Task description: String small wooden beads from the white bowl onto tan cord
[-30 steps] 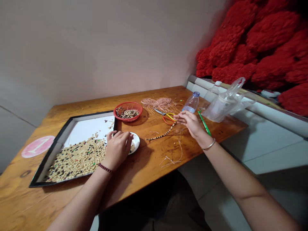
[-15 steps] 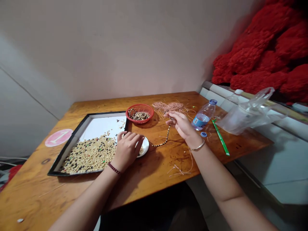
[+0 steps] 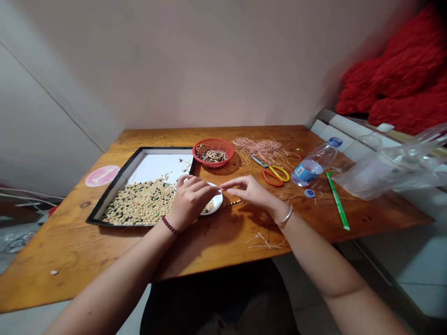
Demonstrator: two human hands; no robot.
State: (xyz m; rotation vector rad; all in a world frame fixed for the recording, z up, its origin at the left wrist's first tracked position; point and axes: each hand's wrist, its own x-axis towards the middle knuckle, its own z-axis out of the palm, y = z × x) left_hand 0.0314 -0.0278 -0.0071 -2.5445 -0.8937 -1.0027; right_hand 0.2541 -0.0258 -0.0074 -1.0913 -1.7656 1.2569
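Note:
My left hand (image 3: 191,201) is over the right edge of the bead tray (image 3: 91,217), beside a small white dish (image 3: 217,201) with pale beads. Its thumb and fingers come together near the dish, and what they hold is too small to make out. My right hand (image 3: 248,190) meets it fingertip to fingertip, its index finger and thumb closed on something too small to see. A short string of pale and dark beads (image 3: 233,203) shows just below the right fingers. Pale beads mixed with dark ones fill the front part of the tray.
Behind the hands are a red basket (image 3: 213,163) of strung beads, pink cord (image 3: 261,148) and scissors (image 3: 272,173). To the right are a water bottle (image 3: 312,166), a blue cap (image 3: 309,193), a green strip (image 3: 338,201) and a plastic bag (image 3: 377,174). Cord scraps (image 3: 266,241) lie near the front edge.
My right hand has come down and left to meet my left hand, and the bead string has lowered with it. The scissors now show in full. The view has shifted.

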